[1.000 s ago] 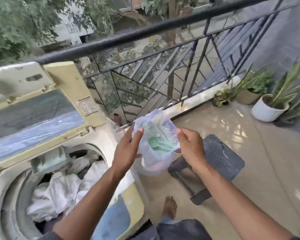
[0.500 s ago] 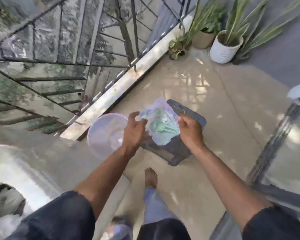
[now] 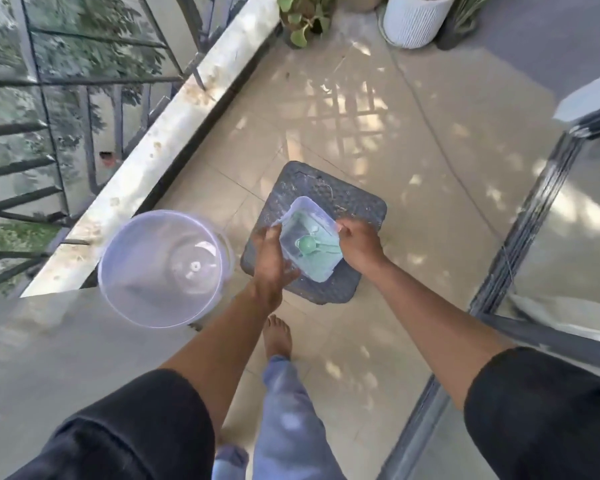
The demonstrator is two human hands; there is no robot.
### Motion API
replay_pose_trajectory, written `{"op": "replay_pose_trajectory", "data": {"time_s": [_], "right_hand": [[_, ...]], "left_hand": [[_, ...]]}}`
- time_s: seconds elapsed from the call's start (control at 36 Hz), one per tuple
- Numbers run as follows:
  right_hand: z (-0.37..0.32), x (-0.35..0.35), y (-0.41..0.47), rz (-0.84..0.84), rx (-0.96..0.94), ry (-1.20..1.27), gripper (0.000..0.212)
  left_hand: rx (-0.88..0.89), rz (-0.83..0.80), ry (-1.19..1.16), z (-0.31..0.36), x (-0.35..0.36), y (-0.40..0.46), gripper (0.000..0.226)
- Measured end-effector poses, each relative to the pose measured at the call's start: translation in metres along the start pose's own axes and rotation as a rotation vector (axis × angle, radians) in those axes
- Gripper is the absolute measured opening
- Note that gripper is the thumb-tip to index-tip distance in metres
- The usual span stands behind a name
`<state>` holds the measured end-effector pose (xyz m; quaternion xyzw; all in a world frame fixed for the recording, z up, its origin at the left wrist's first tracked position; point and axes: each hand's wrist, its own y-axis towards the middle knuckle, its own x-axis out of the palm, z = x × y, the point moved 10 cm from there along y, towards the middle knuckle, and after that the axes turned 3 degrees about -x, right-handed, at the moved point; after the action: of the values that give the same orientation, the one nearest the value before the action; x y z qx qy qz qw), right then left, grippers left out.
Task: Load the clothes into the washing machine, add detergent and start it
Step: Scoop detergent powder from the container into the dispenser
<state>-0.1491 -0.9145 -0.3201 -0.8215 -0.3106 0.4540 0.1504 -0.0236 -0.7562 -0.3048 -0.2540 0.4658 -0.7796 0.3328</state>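
I hold a clear plastic detergent container (image 3: 317, 221) with both hands, low over a dark stool (image 3: 355, 202). Inside it lies a green scoop (image 3: 307, 243) on pale green powder. My left hand (image 3: 270, 261) grips its left side, with the thumb at the rim. My right hand (image 3: 359, 244) grips its right edge. Whether the container touches the stool I cannot tell. The grey top of the washing machine (image 3: 32, 348) fills the lower left; its drum and the clothes are out of view.
A clear plastic bucket (image 3: 160, 268) stands beside the machine, left of the stool. A metal railing (image 3: 84, 140) and low kerb run along the left. Potted plants (image 3: 413, 19) stand at the far end. A sliding door frame (image 3: 520, 216) is on the right. My bare foot (image 3: 277, 336) is on the tiled floor.
The view has swung down and right, away from the open washer. Both hands have lowered the detergent container towards the stool.
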Motion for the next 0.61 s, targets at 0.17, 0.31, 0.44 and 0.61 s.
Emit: {"op": "replay_pose_trajectory", "data": {"time_s": [0.17, 0.31, 0.44, 0.61], "right_hand": [[0.008, 0.004, 0.004, 0.004, 0.034, 0.012, 0.027], [0.001, -0.005, -0.008, 0.0, 0.033, 0.062, 0.026], [-0.026, -0.028, -0.034, 0.103, 0.02, 0.087, 0.034], [-0.104, -0.031, -0.083, 0.075, -0.095, 0.219, 0.028]], "left_hand": [[-0.039, 0.035, -0.054, -0.006, 0.002, 0.013, 0.04], [-0.09, 0.004, -0.061, -0.011, -0.002, 0.004, 0.055], [-0.064, 0.028, 0.005, -0.005, -0.033, -0.026, 0.047], [-0.017, 0.048, -0.027, 0.011, -0.089, -0.086, 0.03]]}}
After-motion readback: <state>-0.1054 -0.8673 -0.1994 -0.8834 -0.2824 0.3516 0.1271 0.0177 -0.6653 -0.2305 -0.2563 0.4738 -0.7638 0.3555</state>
